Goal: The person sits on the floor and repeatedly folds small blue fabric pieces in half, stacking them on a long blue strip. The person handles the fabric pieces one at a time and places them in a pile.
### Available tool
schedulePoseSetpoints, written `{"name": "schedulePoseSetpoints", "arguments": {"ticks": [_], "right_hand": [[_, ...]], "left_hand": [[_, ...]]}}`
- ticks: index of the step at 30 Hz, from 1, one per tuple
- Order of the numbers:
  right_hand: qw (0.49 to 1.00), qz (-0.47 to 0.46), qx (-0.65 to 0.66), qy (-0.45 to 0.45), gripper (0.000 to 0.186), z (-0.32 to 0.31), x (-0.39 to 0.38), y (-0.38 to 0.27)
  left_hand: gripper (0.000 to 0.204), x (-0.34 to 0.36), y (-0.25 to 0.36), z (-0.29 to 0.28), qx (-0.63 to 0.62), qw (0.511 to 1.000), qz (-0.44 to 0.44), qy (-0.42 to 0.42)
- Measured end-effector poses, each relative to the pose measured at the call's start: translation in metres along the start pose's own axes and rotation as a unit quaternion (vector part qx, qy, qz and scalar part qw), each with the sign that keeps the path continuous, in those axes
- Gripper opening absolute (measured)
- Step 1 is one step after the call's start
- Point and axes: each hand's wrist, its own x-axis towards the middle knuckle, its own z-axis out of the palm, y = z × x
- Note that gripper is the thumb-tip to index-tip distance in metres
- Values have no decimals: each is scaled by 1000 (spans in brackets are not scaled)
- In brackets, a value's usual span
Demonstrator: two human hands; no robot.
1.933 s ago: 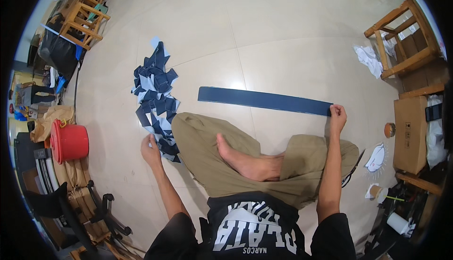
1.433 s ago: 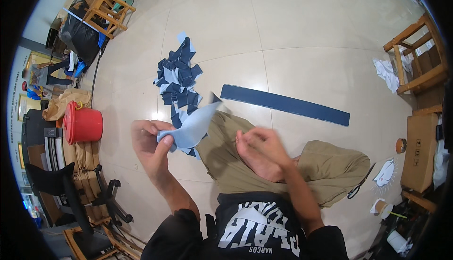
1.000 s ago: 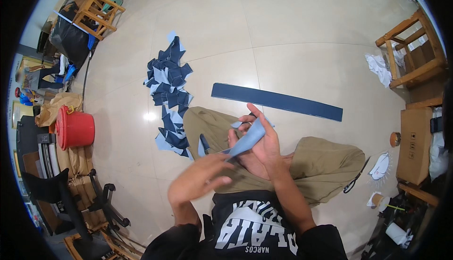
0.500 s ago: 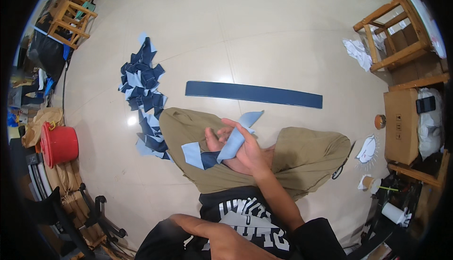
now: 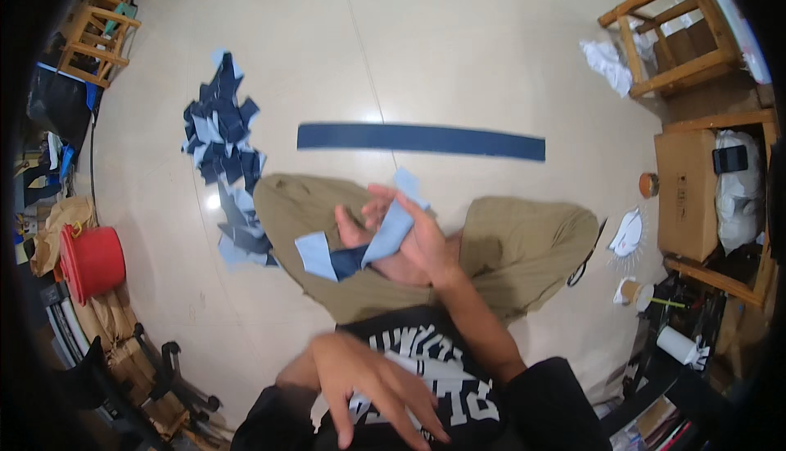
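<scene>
My right hand (image 5: 422,242) is over my lap, palm turned up, with a fabric strip (image 5: 389,230) lying across the palm and fingers. Light blue and dark blue pieces make up this strip, and its lower end (image 5: 315,256) hangs over my left leg. My left hand (image 5: 372,377) is in front of my chest, its fingers spread and pointing down; nothing shows in it. On the floor beyond my legs lies a long dark blue strip (image 5: 422,140). To the left, a loose heap of dark and light blue fabric pieces (image 5: 221,128) reaches to my left knee.
A red bucket (image 5: 97,263) stands at the left beside brown paper. Wooden stools (image 5: 98,38) are at the far left, another wooden stool (image 5: 679,33) at the far right. Along the right are a cardboard box (image 5: 686,197), a small round container (image 5: 648,185) and a spool (image 5: 634,294).
My left hand has come into view in front of my chest with its fingers spread. My right hand still holds the fabric strip. The whole view has shifted slightly.
</scene>
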Motion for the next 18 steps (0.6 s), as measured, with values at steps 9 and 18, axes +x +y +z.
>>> {"name": "schedulePoseSetpoints", "arguments": {"ticks": [9,18], "right_hand": [[998,-7,-57,18,55,-15,-14,-11],[992,-81,-78,60,54,-11,-18,-12]], "left_hand": [[14,-45,5,-41,160,948,79,265],[73,-49,-79,-83,521,533,-313,589]]}}
